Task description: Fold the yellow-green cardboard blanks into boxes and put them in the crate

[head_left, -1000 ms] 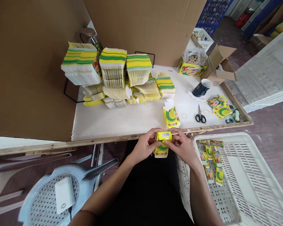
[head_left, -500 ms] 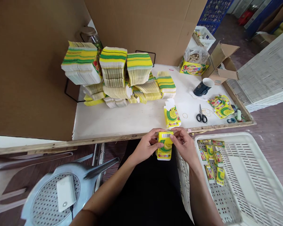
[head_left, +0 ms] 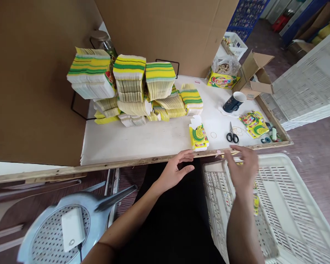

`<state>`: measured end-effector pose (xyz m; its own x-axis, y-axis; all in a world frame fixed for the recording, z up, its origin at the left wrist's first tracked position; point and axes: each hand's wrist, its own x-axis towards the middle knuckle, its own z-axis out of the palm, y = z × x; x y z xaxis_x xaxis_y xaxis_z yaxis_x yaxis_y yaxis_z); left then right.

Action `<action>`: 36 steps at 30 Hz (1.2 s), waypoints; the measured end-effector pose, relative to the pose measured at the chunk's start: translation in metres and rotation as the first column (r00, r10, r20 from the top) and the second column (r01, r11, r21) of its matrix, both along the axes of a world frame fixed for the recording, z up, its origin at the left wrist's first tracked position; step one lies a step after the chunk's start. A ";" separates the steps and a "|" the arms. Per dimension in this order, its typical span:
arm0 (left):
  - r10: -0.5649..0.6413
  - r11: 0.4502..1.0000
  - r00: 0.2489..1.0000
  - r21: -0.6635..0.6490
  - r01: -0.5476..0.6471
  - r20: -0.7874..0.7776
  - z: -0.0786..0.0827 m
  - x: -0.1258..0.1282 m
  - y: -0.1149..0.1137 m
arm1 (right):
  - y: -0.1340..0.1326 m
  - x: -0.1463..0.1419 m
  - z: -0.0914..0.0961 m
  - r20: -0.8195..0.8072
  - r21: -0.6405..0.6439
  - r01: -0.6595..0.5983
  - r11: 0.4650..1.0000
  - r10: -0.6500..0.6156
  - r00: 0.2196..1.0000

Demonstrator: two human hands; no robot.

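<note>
My left hand (head_left: 173, 171) hovers just in front of the table edge, fingers stretched out, thumb apart, nothing in it. My right hand (head_left: 244, 168), a little blurred, is over the near-left part of a white plastic basket (head_left: 299, 190); its thumb and fingers are spread, and no box shows between them. Small yellow boxes lie in the basket, mostly covered by this hand and forearm; one yellow box (head_left: 256, 204) peeks out. On the table, close to my left fingertips, an open-flapped yellow-green carton (head_left: 199, 136) lies near the edge.
Stacked bundles of flat cartons (head_left: 129, 79) stand at the back of the table. Scissors (head_left: 232, 137), a dark mug (head_left: 234, 102), flattened cartons (head_left: 254, 124) and a cardboard box (head_left: 255, 77) sit to the right. A blue stool (head_left: 95, 220) carrying a white power bank (head_left: 73, 229) is at lower left.
The yellow box held between both hands is out of them now. My right hand has moved right, over the basket; my left hand has stayed near its place and opened.
</note>
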<state>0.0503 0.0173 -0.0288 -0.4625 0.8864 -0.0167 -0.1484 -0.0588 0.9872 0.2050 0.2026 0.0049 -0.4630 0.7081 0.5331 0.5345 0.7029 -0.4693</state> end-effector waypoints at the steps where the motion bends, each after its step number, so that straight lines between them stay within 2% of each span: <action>1: -0.005 1.000 1.000 0.006 0.005 -0.004 0.000 0.001 0.000 | 0.002 -0.014 -0.014 0.007 -0.047 -0.023 0.999 0.023 1.000; 4: 0.017 1.000 1.000 -0.008 -0.017 -0.026 0.002 0.000 -0.005 | 0.007 -0.055 -0.055 0.086 -0.145 0.012 0.989 0.000 0.996; 7: 0.080 0.995 0.996 -0.050 -0.082 -0.044 0.001 -0.006 -0.014 | 0.007 -0.077 -0.078 0.128 -0.193 0.045 0.980 -0.021 0.992; 11: 0.150 0.984 0.988 -0.093 -0.153 -0.042 -0.003 -0.012 -0.019 | 0.006 -0.077 -0.078 0.051 -0.186 0.083 0.979 -0.074 0.996; 12: 0.156 0.982 0.987 -0.100 -0.160 -0.041 -0.004 -0.012 -0.017 | 0.005 -0.075 -0.074 0.015 -0.212 0.086 0.973 -0.085 0.996; 14: 0.172 0.979 0.984 -0.101 -0.175 -0.033 -0.004 -0.012 -0.013 | 0.001 -0.069 -0.064 -0.104 -0.348 0.042 0.936 -0.083 0.991; 16: 0.190 0.979 0.982 -0.082 -0.188 0.012 -0.003 -0.013 -0.007 | -0.009 -0.062 -0.052 -0.281 -0.543 -0.103 0.833 -0.065 0.958; 18: 0.180 0.984 0.977 -0.027 -0.178 0.114 -0.002 -0.015 -0.001 | -0.023 -0.055 -0.041 -0.438 -0.681 -0.303 0.667 -0.040 0.898; 20: 0.121 0.988 0.964 0.070 -0.141 0.237 -0.001 -0.017 0.003 | -0.041 -0.050 -0.036 -0.518 -0.743 -0.447 0.498 -0.005 0.856; 22: 0.029 0.985 0.939 0.149 -0.085 0.342 0.000 -0.018 0.005 | -0.058 -0.046 -0.035 -0.540 -0.781 -0.513 0.357 0.027 0.841; 24: -0.048 0.984 0.906 0.178 -0.030 0.421 -0.001 -0.018 0.005 | -0.070 -0.045 -0.038 -0.555 -0.797 -0.541 0.267 0.029 0.831; 25: -0.074 0.984 0.889 0.178 -0.008 0.452 -0.001 -0.018 0.005 | -0.074 -0.045 -0.040 -0.562 -0.799 -0.549 0.246 0.022 0.827; 26: -0.088 0.984 0.876 0.176 0.004 0.474 -0.002 -0.017 0.004 | -0.077 -0.045 -0.041 -0.567 -0.798 -0.554 0.236 0.016 0.823; 28: -0.090 0.984 0.864 0.181 -0.001 0.495 -0.003 -0.017 0.003 | -0.079 -0.045 -0.043 -0.567 -0.794 -0.551 0.257 0.013 0.823; 32: -0.068 0.984 0.884 0.177 -0.017 0.463 -0.002 -0.016 0.003 | -0.080 -0.045 -0.039 -0.501 -0.784 -0.492 0.379 0.082 0.862; 34: -0.014 0.988 0.899 0.146 -0.055 0.437 -0.001 -0.015 0.005 | -0.083 -0.046 -0.037 -0.466 -0.779 -0.466 0.420 0.110 0.878; 36: 0.084 0.986 0.897 0.093 -0.138 0.434 -0.003 -0.013 0.008 | -0.087 -0.048 -0.037 -0.465 -0.780 -0.456 0.428 0.091 0.881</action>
<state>0.0371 0.0255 -0.0315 -0.5301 0.8374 -0.1330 -0.5398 -0.2124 0.8145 0.1567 0.1152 -0.0316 -0.6630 0.7399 -0.1144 0.0903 -0.0726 -0.9933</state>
